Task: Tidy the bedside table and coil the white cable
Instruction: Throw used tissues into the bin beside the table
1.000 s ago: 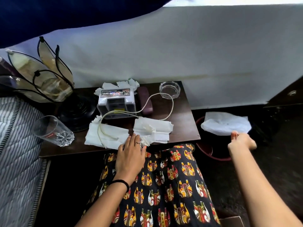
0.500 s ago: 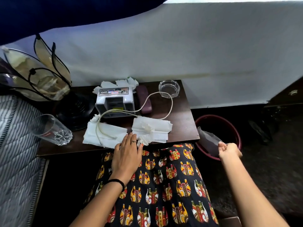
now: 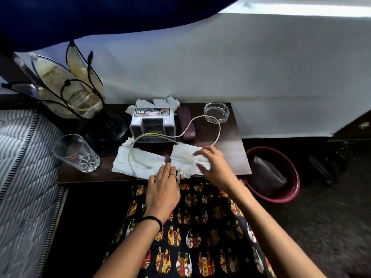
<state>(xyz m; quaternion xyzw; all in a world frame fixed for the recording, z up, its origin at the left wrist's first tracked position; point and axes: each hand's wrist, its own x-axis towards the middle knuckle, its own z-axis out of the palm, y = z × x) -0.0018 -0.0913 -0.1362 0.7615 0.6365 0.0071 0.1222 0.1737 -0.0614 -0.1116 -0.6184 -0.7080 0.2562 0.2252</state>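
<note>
A white cable (image 3: 218,133) loops over the dark bedside table (image 3: 239,155), from the left tissue past the white box (image 3: 152,123) to the glass ashtray (image 3: 216,112). Two flat white tissues lie at the table's front: a left tissue (image 3: 138,163) and a right tissue (image 3: 186,159). My right hand (image 3: 212,163) lies over the right tissue with fingers spread and relaxed. My left hand (image 3: 162,189) rests flat at the table's front edge, fingertips touching the tissues.
A drinking glass (image 3: 76,153) lies tilted at the front left, beside a black-footed lamp (image 3: 80,101). A purple case (image 3: 185,123) sits right of the white box. On the floor to the right stands a red bin (image 3: 279,177) holding crumpled paper. A striped mattress (image 3: 22,157) is at left.
My right hand has come back from the red bin on the floor to the table and now lies over the right tissue. The left hand has stayed put.
</note>
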